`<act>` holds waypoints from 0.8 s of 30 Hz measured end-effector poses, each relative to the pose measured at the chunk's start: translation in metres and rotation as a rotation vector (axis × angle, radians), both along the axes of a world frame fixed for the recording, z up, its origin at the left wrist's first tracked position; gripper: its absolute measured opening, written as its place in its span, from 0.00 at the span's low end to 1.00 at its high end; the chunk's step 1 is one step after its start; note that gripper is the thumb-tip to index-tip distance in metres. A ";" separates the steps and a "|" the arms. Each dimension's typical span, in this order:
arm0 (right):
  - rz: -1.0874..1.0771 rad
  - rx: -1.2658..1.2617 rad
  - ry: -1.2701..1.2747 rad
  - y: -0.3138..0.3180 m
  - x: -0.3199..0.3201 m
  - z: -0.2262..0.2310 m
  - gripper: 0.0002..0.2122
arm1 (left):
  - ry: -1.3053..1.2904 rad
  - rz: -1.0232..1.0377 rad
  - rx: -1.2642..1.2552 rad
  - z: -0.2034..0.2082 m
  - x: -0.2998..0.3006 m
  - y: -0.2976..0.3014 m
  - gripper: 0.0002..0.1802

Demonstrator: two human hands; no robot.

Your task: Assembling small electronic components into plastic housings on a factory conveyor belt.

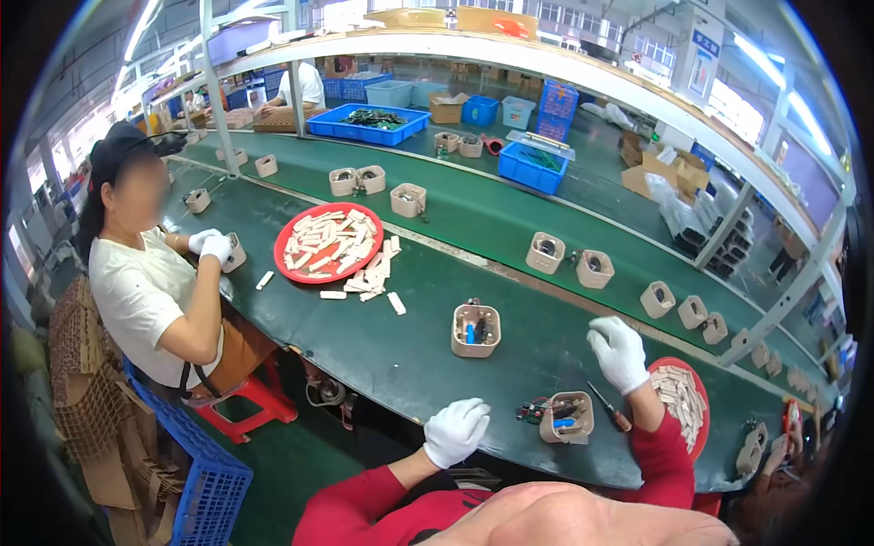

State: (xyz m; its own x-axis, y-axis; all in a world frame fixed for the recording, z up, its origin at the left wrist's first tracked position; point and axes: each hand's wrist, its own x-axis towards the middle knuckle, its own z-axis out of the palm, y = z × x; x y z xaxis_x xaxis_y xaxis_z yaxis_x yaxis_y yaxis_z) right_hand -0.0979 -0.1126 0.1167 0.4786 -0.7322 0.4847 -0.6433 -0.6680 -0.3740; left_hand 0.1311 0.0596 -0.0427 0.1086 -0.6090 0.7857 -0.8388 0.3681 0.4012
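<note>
My left hand [456,433], in a white glove, hovers at the near table edge with its fingers loosely apart and nothing visible in them. Over the table to the right, my gloved right hand [617,353] has thumb and fingers spread, holding nothing that I can see. Just below it lies a screwdriver [612,407]. Between my hands stands a beige square housing [584,429] with a blue part inside and a small circuit board [532,411] beside it. Farther off is another open beige housing [462,341] with blue and black parts in it.
A red tray of beige strips [699,387] sits right of my right hand; another red tray [279,250] is at the left. Beige housings [544,264] line the green belt [473,232]. A gloved co-worker [137,273] sits at left, handling a housing.
</note>
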 end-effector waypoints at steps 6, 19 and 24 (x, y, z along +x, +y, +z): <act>0.203 -0.012 0.077 -0.011 0.092 0.029 0.09 | 0.124 -0.083 0.021 -0.005 0.007 0.002 0.03; 0.558 0.012 0.313 0.007 0.249 0.005 0.12 | 0.026 0.216 -0.006 -0.011 0.078 -0.004 0.10; 0.598 0.039 0.374 0.003 0.286 -0.005 0.12 | 0.184 0.093 0.058 -0.008 0.079 0.001 0.11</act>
State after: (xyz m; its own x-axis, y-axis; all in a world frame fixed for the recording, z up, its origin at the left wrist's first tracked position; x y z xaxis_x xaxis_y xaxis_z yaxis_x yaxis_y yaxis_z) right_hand 0.1882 -0.1097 0.1113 0.9337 -0.3050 0.1876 -0.2599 -0.9377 -0.2307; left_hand 0.2104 0.0605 -0.0503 0.3048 -0.6330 0.7116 -0.7788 0.2645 0.5688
